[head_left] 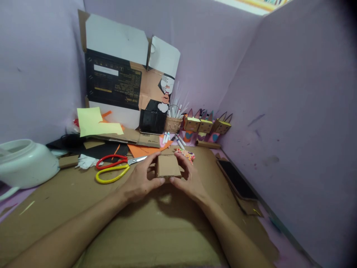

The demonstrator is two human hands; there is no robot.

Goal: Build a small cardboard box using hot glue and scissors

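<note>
Between my two hands is a small cardboard box [168,166], held just above the cardboard sheet on the table. My left hand [142,179] grips its left side, thumb at the near edge and fingers around the far side. On the right side my right hand [190,178] holds it the same way, its thumb close to the other thumb. The box's underside and far face are hidden. Left of my left hand lie scissors [113,168] with one red and one yellow handle. A colourful patterned piece [187,154] lies just beyond my right hand.
A cardboard sheet [134,238] covers the table. A white pot [28,163] stands left, a phone [237,178] lies right. Behind are a large unfolded carton [114,80], yellow paper [89,121], a basket of markers [173,123] and several cardboard animal figures [205,126]. Walls rise around.
</note>
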